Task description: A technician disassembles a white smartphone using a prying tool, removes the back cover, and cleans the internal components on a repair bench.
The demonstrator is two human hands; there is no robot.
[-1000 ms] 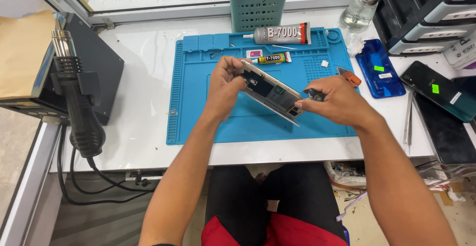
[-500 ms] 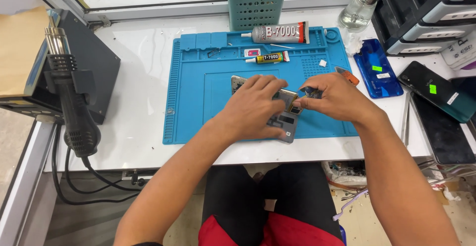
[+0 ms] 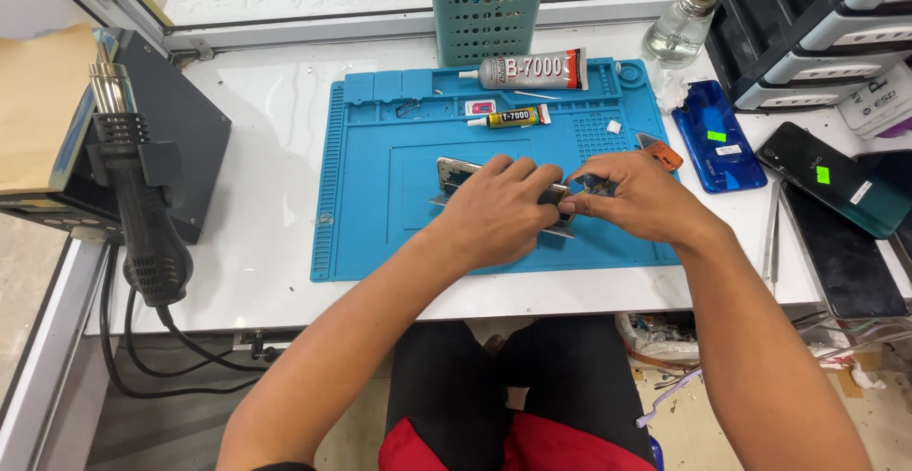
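While hands cover it, phone (opened) — flat

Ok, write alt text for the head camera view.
Two bare hands, left hand and right hand, press on an opened phone lying on a blue work mat atop a white bench. Two glue tubes lie at the mat's far edge; a hot-air gun hangs at left.
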